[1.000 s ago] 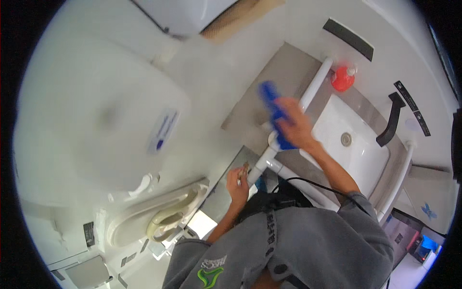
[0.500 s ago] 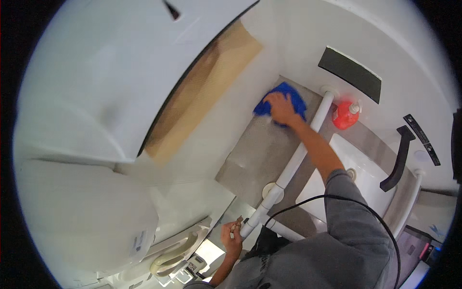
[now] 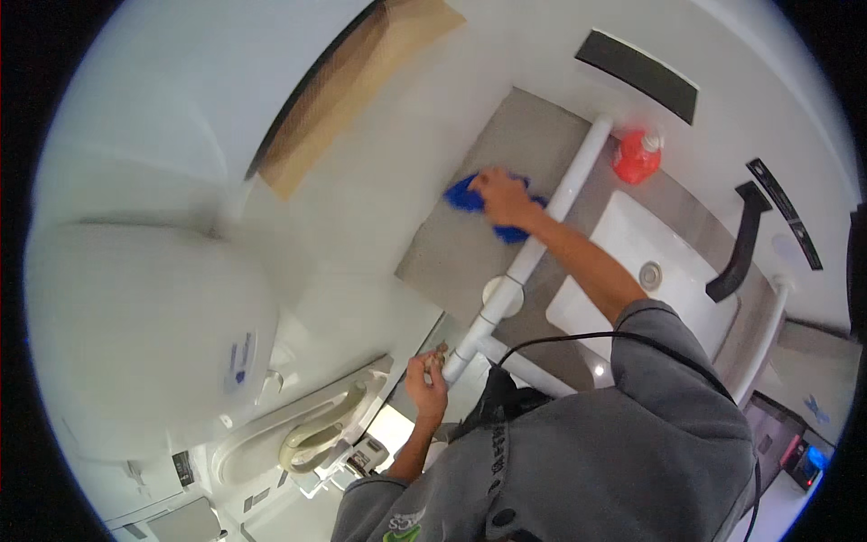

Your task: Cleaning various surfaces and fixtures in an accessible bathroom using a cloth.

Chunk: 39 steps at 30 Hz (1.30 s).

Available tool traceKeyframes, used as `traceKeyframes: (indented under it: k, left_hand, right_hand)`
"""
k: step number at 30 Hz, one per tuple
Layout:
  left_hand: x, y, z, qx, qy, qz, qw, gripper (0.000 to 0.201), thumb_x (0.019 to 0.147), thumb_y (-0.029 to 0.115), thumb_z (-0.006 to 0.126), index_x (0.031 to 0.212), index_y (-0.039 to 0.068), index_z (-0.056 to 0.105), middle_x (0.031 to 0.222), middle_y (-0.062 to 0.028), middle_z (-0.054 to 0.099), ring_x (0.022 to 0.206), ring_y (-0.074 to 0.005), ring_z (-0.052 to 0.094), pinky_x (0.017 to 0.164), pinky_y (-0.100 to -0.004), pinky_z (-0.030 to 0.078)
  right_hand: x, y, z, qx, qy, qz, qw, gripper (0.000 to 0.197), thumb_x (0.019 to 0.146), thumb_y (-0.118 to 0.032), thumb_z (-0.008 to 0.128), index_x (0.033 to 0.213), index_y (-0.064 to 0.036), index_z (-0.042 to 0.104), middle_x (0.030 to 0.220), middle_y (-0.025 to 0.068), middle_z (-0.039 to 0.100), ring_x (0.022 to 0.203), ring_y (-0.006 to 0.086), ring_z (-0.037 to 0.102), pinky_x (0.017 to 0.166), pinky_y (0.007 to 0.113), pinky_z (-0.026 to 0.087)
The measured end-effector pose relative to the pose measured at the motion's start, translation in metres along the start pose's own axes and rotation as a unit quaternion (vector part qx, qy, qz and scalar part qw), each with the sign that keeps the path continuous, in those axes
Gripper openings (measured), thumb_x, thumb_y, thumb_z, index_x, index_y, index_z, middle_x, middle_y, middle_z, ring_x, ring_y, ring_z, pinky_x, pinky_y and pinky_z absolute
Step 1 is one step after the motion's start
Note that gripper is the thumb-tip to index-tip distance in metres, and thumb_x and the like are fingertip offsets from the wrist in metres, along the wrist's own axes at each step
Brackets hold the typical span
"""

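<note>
Reaches over the white sink [image 3: 686,294] and white rail [image 3: 581,170] to the grey surface [image 3: 452,248]; covers the blue cloth [image 3: 464,194] lying there with the right grip [image 3: 506,198]; cannot tell if clenched; pinches a small brown piece [image 3: 441,350] in the left grip [image 3: 424,384].

The cloth [image 3: 464,195] lies on the counter [image 3: 452,242], left of the sink [image 3: 623,230].

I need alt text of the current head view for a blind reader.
A person's right hand holds a blue cloth down on a grey counter. The left hand holds a small brownish item; a white rail runs between counter and sink.
</note>
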State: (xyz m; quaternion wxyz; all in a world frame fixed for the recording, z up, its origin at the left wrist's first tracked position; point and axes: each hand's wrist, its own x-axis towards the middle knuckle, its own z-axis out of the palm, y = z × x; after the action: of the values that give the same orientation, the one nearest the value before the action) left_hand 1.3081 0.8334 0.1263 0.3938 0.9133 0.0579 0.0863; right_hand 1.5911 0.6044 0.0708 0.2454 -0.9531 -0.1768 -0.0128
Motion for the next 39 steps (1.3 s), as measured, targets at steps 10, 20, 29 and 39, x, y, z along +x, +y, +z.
traceKeyframes:
  k: [10,20,29,39]
  left_hand:
    - [0.004,-0.003,0.007,-0.042,0.009,0.010,0.999,0.013,0.078,0.001,0.052,0.089,0.000,0.058,0.078,-0.0099,0.056,0.067,-0.0171,0.052,0.064,-0.0286,0.043]
    - [0.096,0.085,0.048,-0.127,-0.058,0.123,0.983,0.014,0.079,0.011,0.059,0.079,-0.001,0.051,0.074,-0.0068,0.052,0.068,-0.0145,0.051,0.060,-0.0278,0.044]
    - [0.203,0.324,0.275,-0.036,-0.168,0.269,0.948,0.043,0.070,0.035,0.068,0.101,0.007,0.059,0.074,-0.0148,0.062,0.068,-0.0321,0.061,0.062,-0.0389,0.047]
    - [0.205,0.322,0.294,-0.142,-0.196,0.279,0.929,0.017,0.079,0.012,0.063,0.084,-0.003,0.060,0.066,-0.0047,0.058,0.061,-0.0077,0.055,0.051,-0.0231,0.044]
  right_hand:
    - [-0.120,-0.039,-0.109,0.168,0.370,0.127,0.905,0.044,0.067,0.001,0.056,0.110,-0.0080,0.055,0.113,0.0116,0.056,0.109,0.0301,0.049,0.092,0.037,0.041]
    - [-0.162,-0.005,-0.036,-0.018,0.141,0.146,0.979,0.047,0.062,-0.011,0.064,0.109,-0.0091,0.056,0.118,0.0075,0.051,0.113,0.0272,0.043,0.071,0.043,0.040]
    - [-0.124,0.040,-0.016,-0.017,0.187,0.079,0.979,0.043,0.066,-0.024,0.061,0.107,-0.0096,0.058,0.114,0.0069,0.055,0.114,0.0253,0.040,0.069,0.047,0.037]
    - [-0.093,0.123,-0.033,-0.048,0.288,0.153,0.944,0.050,0.068,-0.025,0.062,0.115,-0.0106,0.052,0.118,0.0086,0.052,0.116,0.0269,0.039,0.078,0.047,0.037]
